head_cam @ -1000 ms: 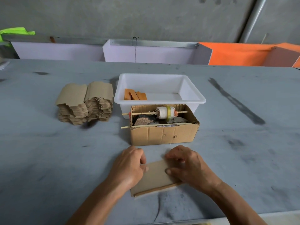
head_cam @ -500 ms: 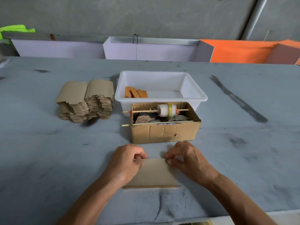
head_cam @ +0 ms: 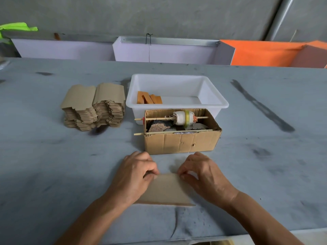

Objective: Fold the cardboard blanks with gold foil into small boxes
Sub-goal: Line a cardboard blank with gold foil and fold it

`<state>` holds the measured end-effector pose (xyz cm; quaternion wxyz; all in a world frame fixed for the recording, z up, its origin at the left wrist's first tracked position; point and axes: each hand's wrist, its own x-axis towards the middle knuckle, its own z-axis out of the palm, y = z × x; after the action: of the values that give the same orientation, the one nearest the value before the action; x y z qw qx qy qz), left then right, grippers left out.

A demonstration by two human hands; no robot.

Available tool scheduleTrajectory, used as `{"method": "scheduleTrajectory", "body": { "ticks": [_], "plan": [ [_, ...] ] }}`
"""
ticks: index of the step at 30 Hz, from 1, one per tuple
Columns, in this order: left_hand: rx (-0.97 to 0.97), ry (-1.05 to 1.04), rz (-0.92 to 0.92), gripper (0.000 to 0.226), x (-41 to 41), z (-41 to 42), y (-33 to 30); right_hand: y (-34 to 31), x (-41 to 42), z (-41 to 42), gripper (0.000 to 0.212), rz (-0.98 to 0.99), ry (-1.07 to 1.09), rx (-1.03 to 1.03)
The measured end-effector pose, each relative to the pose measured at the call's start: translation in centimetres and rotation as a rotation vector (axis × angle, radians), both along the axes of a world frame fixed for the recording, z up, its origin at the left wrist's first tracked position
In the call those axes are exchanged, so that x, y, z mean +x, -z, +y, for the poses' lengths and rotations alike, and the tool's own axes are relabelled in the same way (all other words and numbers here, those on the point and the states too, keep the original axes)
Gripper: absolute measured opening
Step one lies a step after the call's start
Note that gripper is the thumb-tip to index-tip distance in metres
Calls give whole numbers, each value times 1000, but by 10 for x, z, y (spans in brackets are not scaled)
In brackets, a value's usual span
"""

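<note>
Blank (head_cam: 165, 190) lies flat on counter (head_cam: 53, 165), near edge, just in front of carton (head_cam: 180, 144). Left hand (head_cam: 134, 175) w/ fingers curled, pinching blank's far-left corner; right hand (head_cam: 205, 175) likewise curled, pinching far-right corner. Stack of blanks (head_cam: 93, 106) sits back left, beside white tub (head_cam: 177, 82) w/ orange pieces (head_cam: 148, 99) inside. Carton touches tub's front; spool (head_cam: 184, 118) on stick across it.

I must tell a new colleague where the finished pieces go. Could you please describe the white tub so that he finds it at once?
Start at the grey table and look past the person's hands to its middle. Directly behind the open brown carton that holds a spool on a stick stands the white tub, right of the stack of cardboard blanks. It is the only white plastic container, with a few orange pieces inside.
</note>
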<state>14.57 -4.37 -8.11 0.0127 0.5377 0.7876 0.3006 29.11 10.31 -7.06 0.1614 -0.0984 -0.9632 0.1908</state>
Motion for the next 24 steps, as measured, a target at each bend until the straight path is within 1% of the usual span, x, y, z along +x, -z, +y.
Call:
{"method": "scheduleTrajectory", "body": {
  "ticks": [3, 6, 9, 14, 18, 20, 23, 24],
  "plan": [
    [37, 88, 186, 18, -2, -3, -2, 0, -1, -3, 12, 65, -55, 207],
    [43, 157, 342, 11, -2, -4, -4, 1, -3, -5, 13, 73, -98, 403],
    [-21, 186, 477, 8, 1, -5, -9, 2, -2, -5, 13, 86, -131, 498],
    [-82, 221, 555, 17, 9, -7, -15, 1, -2, -8, 26, 89, -150, 574],
    [-114, 195, 628, 15, 14, -10, -15, 1, 0, -11, 27, 79, -118, 612],
    [-113, 165, 655, 18, 15, -13, -13, 2, 2, -11, 25, 59, -89, 611],
    [-133, 105, 691, 36, 20, -13, -9, 4, 6, -18, 15, 5, -25, 601],
    [-146, 85, 685, 37, 23, -13, -9, 5, 7, -21, 14, -2, 5, 587]
  ]
}}
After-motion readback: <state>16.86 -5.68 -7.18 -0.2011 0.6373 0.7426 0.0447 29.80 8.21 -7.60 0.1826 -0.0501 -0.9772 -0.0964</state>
